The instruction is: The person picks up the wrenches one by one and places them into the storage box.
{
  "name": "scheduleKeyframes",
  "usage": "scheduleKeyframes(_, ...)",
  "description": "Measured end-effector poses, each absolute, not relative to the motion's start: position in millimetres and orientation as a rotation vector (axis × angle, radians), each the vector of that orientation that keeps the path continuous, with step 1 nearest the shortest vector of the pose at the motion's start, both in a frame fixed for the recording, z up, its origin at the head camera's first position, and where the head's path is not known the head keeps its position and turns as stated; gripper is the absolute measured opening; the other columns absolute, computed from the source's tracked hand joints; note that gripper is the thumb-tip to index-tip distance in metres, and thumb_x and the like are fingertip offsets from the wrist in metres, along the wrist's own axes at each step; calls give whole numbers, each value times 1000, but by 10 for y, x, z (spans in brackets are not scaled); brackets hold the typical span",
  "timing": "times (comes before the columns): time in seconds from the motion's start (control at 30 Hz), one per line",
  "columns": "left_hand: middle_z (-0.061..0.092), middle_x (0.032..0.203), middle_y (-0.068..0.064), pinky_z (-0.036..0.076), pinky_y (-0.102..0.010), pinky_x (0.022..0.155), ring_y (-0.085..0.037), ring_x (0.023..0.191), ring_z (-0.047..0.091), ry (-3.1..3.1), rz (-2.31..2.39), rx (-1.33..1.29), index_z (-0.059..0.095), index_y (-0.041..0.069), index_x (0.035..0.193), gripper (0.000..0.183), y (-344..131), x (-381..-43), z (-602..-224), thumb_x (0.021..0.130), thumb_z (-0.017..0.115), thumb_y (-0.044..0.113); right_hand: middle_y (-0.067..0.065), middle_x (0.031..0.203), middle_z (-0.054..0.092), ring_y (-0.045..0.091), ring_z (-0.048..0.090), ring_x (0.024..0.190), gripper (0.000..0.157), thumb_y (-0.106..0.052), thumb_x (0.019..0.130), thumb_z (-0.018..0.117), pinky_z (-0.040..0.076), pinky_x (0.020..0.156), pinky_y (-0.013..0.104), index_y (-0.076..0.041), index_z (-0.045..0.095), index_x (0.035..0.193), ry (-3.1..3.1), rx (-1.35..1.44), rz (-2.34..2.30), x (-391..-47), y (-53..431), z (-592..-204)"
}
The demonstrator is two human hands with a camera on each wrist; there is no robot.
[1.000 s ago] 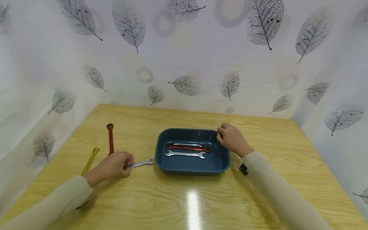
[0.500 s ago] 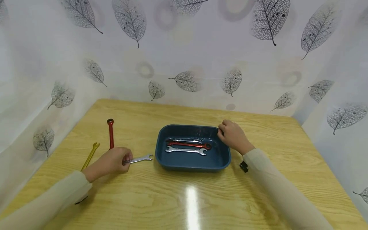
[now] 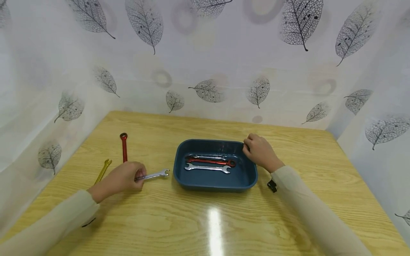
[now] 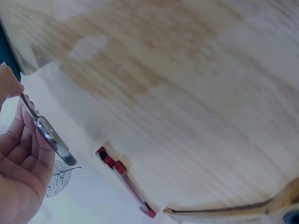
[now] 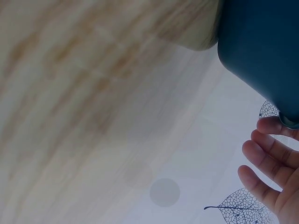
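My left hand [image 3: 123, 177] pinches a silver open-end wrench [image 3: 155, 175] by one end, left of the blue tray [image 3: 211, 187]. The wrench's free open jaw points right, a short gap from the tray's wall. In the left wrist view this wrench [image 4: 51, 137] lies between thumb and fingers. My right hand [image 3: 261, 153] grips the tray's rim at the back right corner; in the right wrist view its other fingers [image 5: 261, 158] spread outside the wall. Inside the tray, a red wrench [image 3: 209, 162] lies between two silver wrenches, the nearer silver wrench [image 3: 207, 168] being largest.
A red wrench [image 3: 124, 147] lies on the wooden table [image 3: 179, 220] behind my left hand, partly hidden by it. Left of that is a yellow wrench [image 3: 103, 171], its near end behind my forearm. A leaf-print curtain [image 3: 217, 53] borders the table's back and sides.
My left hand has drawn slightly left and back with the silver wrench still pinched. The right hand stays on the tray's corner. The head view has tilted down a little.
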State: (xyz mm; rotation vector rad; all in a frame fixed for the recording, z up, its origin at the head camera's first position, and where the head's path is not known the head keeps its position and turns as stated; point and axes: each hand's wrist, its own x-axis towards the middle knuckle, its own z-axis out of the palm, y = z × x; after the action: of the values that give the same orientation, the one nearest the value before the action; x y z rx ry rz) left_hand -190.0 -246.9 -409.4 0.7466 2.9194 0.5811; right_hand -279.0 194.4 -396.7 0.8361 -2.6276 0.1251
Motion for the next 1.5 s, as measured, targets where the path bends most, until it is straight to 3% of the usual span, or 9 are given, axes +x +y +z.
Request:
scheduleKeyframes(0.8,56,65,4,42,-19,49,0,56,45,3053,625,803,61,8,74,13,-2456,-1991,-3732,69,67,-2,9,71,52,18,45,58,17,-11,88,55,43,56,34,-3,63,76,-2619,833,142,-2811,1966,-3969)
scheduleKeyframes(1.5,59,71,1,44,-24,58,-7,62,50,2957,599,827,62,9,80,12,-1915,-2193,-3342,73,70,5,10,73,54,19,47,59,14,-10,87,57,45,57,34,-3,65,77,-2616,832,151,-2801,1951,-3976)
